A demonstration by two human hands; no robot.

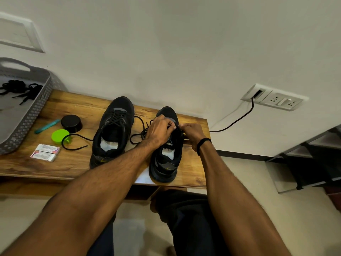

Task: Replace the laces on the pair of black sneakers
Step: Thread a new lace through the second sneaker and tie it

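Head view: I see both hands at a black mesh shoe (166, 159) on the wooden table (77, 163). Left hand (160, 129) and right hand (191, 135) curl in, pinching its cord lace (143, 126) and hiding the eyelets. Laced shoe (114, 130) just beside. Left of it: round black lid (71, 123), green cap (59, 137), teal pen (47, 126), two boxes (45, 152), grey perforated tray (36, 108) holding tangled laces (18, 89).

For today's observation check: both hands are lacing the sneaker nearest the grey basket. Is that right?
No. The head view shows the left hand and right hand lacing the right sneaker, farthest from the grey basket, gripping its lace.
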